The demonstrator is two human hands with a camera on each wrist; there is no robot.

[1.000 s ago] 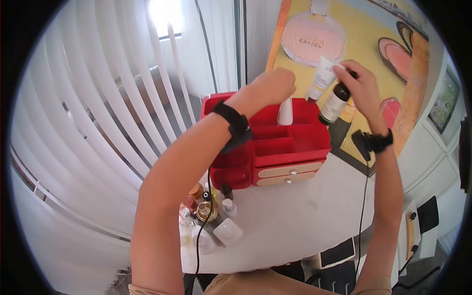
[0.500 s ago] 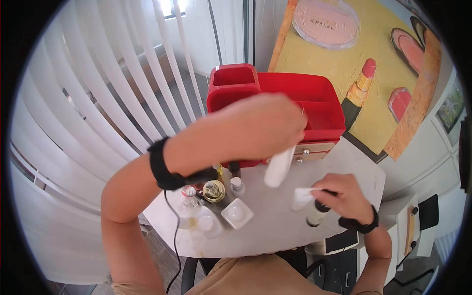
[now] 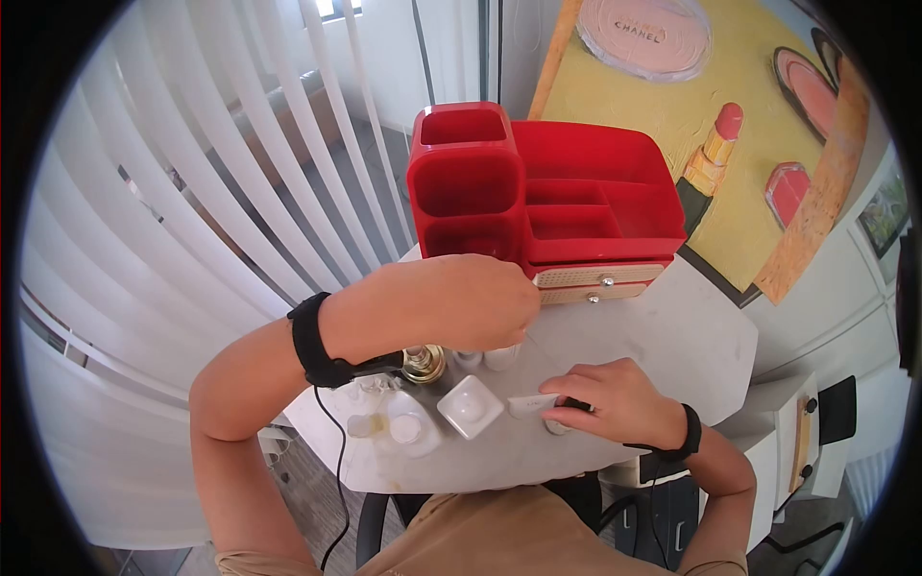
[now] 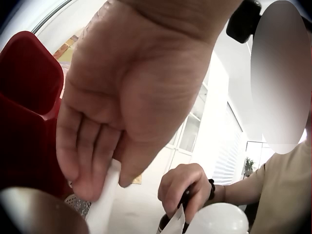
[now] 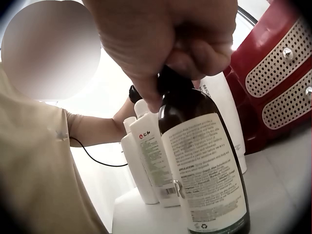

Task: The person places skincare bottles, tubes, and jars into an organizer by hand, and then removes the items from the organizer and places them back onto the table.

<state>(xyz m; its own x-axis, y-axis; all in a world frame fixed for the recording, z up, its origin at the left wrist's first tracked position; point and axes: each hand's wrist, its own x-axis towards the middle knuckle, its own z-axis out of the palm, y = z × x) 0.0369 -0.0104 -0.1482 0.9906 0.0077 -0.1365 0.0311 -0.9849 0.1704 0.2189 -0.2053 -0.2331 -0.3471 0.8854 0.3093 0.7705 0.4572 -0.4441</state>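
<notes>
My left hand (image 3: pixel 475 302) is over the tabletop in front of the red organizer (image 3: pixel 586 252). In the left wrist view, its thumb and fingers pinch the top of a slim white bottle (image 4: pixel 106 204). Nearer the table's front edge, my right hand (image 3: pixel 619 398) grips a dark brown bottle (image 5: pixel 202 165) by its black top. That bottle is upright, close over the tabletop, with a pale printed label. A white tube (image 3: pixel 526 405) juts out from the right fingers toward the left.
Left of my right hand stand a white square bottle (image 3: pixel 471 408), another white bottle (image 3: pixel 405 427) and a gold-collared bottle (image 3: pixel 423 363). Vertical blinds (image 3: pixel 192 240) line the left side. A painted board (image 3: pixel 643 106) leans behind the organizer. A cable (image 3: pixel 341 480) hangs from the left wrist.
Both hands have come down from the organizer toward the front of the table, carrying the white bottle, the brown bottle and the tube. The right hand has since shifted slightly left.
</notes>
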